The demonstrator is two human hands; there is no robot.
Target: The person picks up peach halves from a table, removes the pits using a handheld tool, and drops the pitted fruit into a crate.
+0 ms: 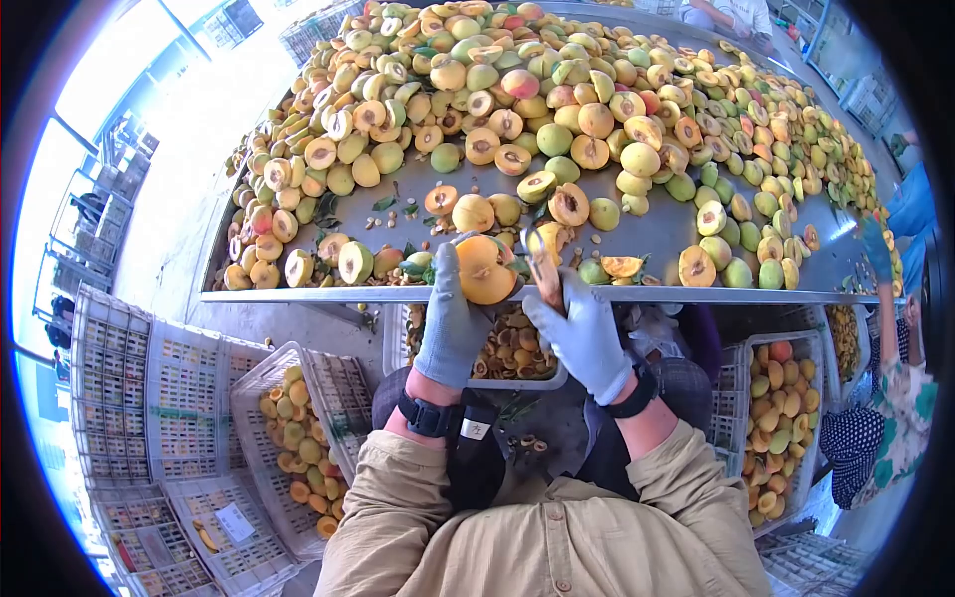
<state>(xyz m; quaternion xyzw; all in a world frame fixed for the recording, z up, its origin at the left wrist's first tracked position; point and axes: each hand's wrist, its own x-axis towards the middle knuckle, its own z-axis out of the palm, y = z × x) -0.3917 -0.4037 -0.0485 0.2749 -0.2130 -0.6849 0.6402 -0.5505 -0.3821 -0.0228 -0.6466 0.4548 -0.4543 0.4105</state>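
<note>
My left hand [447, 308], in a pale glove, is closed around a yellow peach half [485, 271] just above the table's near edge. The cut face with its hollow is turned toward my right hand [585, 333], also gloved. That hand grips a pitting tool [544, 271] with a wooden handle and a curved metal end, which stands close beside the peach half. Loose peach halves [569, 204] lie on the metal table [657, 239] just beyond both hands, among pits and leaf scraps.
A big heap of cut peaches [477, 75] covers the table's far side. Below the edge, between my knees, stands a crate [559, 378] of small pieces. Fruit-filled crates stand left [261, 453] and right [796, 497]. Another person [900, 418] works at the right.
</note>
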